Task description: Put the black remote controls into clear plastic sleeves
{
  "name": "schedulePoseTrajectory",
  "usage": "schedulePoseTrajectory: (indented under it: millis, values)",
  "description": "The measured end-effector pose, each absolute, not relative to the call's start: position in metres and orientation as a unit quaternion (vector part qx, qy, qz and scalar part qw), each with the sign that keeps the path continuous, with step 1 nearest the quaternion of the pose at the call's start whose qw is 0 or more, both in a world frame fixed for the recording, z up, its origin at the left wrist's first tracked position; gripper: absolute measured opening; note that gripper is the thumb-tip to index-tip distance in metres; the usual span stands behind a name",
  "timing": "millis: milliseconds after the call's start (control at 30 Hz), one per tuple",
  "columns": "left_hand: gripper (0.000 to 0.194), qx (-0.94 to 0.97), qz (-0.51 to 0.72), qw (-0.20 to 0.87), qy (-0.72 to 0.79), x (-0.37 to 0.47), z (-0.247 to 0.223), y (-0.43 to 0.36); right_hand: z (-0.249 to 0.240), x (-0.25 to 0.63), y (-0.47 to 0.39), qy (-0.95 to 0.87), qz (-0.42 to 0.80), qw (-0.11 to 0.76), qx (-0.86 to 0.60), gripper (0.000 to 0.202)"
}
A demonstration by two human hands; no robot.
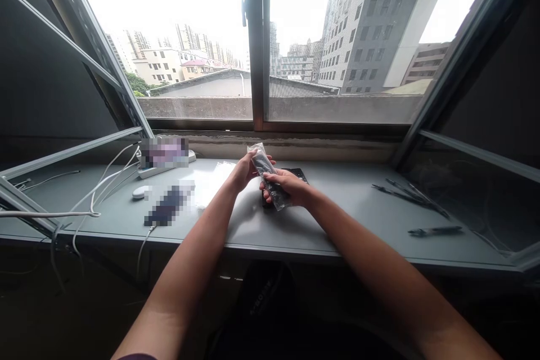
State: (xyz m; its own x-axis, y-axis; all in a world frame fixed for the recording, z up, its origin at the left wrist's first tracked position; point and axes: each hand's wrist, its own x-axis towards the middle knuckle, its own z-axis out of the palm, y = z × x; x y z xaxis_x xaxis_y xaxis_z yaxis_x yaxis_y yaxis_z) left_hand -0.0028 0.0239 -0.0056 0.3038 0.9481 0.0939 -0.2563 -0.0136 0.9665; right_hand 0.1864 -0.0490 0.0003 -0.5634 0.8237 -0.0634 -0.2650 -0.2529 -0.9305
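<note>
Head view shows us both our arms [202, 242] stretched forward over a grey table [346, 225], which stands before a window [257, 39]. Between our hands we have a clear plastic packet [264, 163], with something dark inside; what it is exactly, we cannot tell. The packet is held slantwise, its far end to the left and its near end to the right. Our left hand [244, 171] grasps it near the far end. Our right hand [291, 184] grasps it nearer to us, with the thumb laid over the plastic. Below our hands we see a dark object with keys [298, 173], partly covered, so its whole form is hidden.

On the left side of the table lies a white rounded object [139, 193], and just beside it a dark blurred thing [166, 205], from which a white cable [151, 229] goes toward the front edge. Farther back we find a white power strip [152, 172], with a blurred purple thing [164, 152] at it. On the right side, well apart from our hands, some dark slender things [400, 196] lie together, and a pen-like thing [434, 231] lies nearer to us.
</note>
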Motion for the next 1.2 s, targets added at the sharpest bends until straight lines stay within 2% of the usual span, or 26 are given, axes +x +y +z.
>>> schedulePoseTrajectory:
  millis: [100, 233, 400, 567, 667, 767, 867, 1000, 1100, 1200]
  values:
    - [0.044, 0.523, 0.501, 0.605, 0.33, -0.0019, -0.0039, 0.0221, -0.0006, 0.187, -0.0481, -0.488, 0.741, 0.361, -0.288, 0.016]
    - [0.042, 0.491, 0.553, 0.581, 0.342, -0.0013, -0.0004, 0.0214, -0.0031, 0.1869, -0.0463, -0.49, 0.753, 0.342, -0.276, 0.023]
    - [0.049, 0.487, 0.54, 0.596, 0.341, -0.0008, -0.0005, 0.0202, -0.0057, 0.1878, -0.0435, -0.485, 0.741, 0.383, -0.263, 0.016]
    - [0.038, 0.506, 0.533, 0.587, 0.34, 0.0008, -0.0023, 0.0178, 0.0005, 0.1884, -0.0477, -0.487, 0.736, 0.369, -0.291, 0.016]
    - [0.042, 0.51, 0.546, 0.577, 0.328, 0.0002, -0.0023, 0.0177, 0.0036, 0.1879, -0.05, -0.484, 0.735, 0.372, -0.295, 0.012]
    - [0.045, 0.514, 0.508, 0.609, 0.327, -0.0015, -0.0038, 0.0186, 0.0038, 0.1878, -0.0499, -0.483, 0.732, 0.382, -0.29, 0.007]
    - [0.037, 0.51, 0.444, 0.66, 0.328, -0.0027, -0.0058, 0.0194, 0.0026, 0.1884, -0.0488, -0.486, 0.73, 0.381, -0.295, 0.009]
    - [0.032, 0.492, 0.466, 0.654, 0.335, -0.0026, -0.0042, 0.0188, 0.0015, 0.1888, -0.0477, -0.494, 0.723, 0.375, -0.305, 0.009]
    - [0.036, 0.488, 0.49, 0.64, 0.334, -0.0024, -0.0015, 0.0166, 0.001, 0.1888, -0.0467, -0.499, 0.721, 0.374, -0.303, 0.009]
    - [0.041, 0.503, 0.464, 0.654, 0.323, -0.0023, -0.0017, 0.0147, 0.0006, 0.1892, -0.0458, -0.503, 0.717, 0.375, -0.303, 0.01]
